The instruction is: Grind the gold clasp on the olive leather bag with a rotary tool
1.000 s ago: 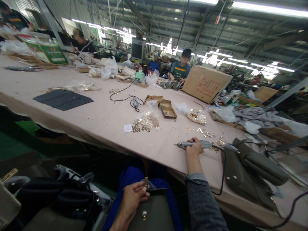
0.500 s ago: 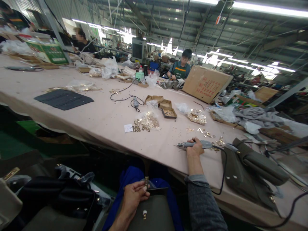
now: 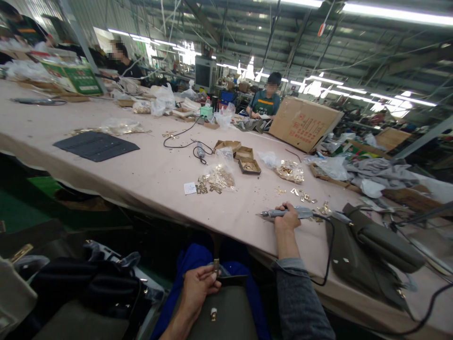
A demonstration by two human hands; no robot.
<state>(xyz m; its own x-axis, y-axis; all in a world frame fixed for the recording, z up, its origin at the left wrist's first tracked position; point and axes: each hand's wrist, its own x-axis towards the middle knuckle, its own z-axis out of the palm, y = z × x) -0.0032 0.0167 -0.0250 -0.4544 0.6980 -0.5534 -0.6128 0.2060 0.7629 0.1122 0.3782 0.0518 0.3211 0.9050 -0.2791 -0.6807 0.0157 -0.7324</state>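
My right hand (image 3: pixel 288 219) rests at the table's near edge, its fingers wrapped round a grey electric screwdriver (image 3: pixel 274 213). The tool's tip points left, and a black cord runs from its back end. Low in the view, my left hand (image 3: pixel 200 285) pinches a small gold metal clasp piece (image 3: pixel 216 265) at the edge of a dark olive bag (image 3: pixel 230 314) on my lap. A gold fitting with a white cap (image 3: pixel 213 314) sits on the bag's flap, below my left fingers.
On the table (image 3: pixel 159 179) lie gold hardware in a plastic bag (image 3: pixel 221 177), small cardboard boxes (image 3: pixel 249 165) and a dark flat panel (image 3: pixel 95 146). Olive bags (image 3: pixel 361 255) lie at right. More bags (image 3: pixel 81 288) are at lower left. A co-worker (image 3: pixel 265 101) sits across the table.
Both hands hold almost the same positions. Across the table, the co-worker's hands have shifted slightly and a pale piece now shows near them.
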